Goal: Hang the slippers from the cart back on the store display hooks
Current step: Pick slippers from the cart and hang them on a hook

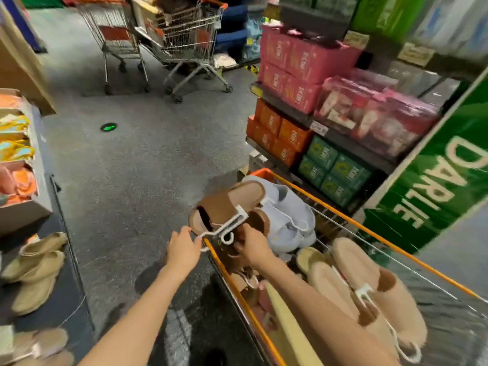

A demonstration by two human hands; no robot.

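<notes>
Grey shop floor under us, and at our two o'clock the orange-rimmed cart brims with slippers while our right hand grips the brown slippers above its near corner and our left hand pinches their white hanger.

Both bare arms reach forward, left hand and right hand with fingers curled

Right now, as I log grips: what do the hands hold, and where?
Brown slippers: left hand pinches their white hanger's hook; right hand grips them underneath.
</notes>
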